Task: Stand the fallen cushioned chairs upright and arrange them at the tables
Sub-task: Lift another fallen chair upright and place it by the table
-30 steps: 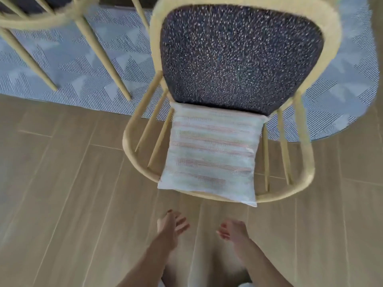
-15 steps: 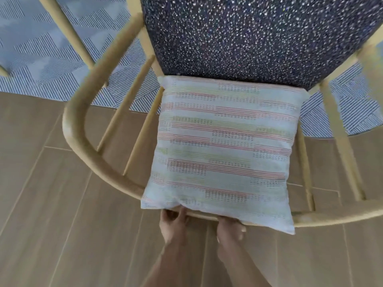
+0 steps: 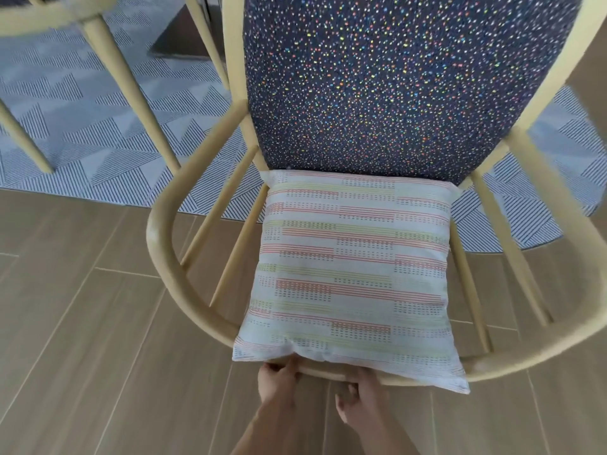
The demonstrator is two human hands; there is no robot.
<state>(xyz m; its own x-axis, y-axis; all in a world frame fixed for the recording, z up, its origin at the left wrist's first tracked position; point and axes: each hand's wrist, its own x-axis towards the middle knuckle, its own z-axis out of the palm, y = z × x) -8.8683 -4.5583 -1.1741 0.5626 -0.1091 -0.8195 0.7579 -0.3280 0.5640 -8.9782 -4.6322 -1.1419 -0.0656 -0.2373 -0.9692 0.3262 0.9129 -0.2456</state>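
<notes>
Chair [image 3: 184, 290] tipped nearer since earlier; my left hand [image 3: 277, 380] and right hand [image 3: 363, 400] both grip its back rail under the pillow [image 3: 351, 274].

I count two chairs [image 3: 184, 290] [image 3: 108, 47], one cushion [image 3: 354, 270], one rug [image 3: 98, 142], and my two hands [image 3: 277, 382] [image 3: 361, 402].

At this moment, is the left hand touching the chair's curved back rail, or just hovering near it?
Touching. In the head view, the left hand has its fingers curled over the curved back rail just under the striped cushion's corner, with no gap showing.
</notes>
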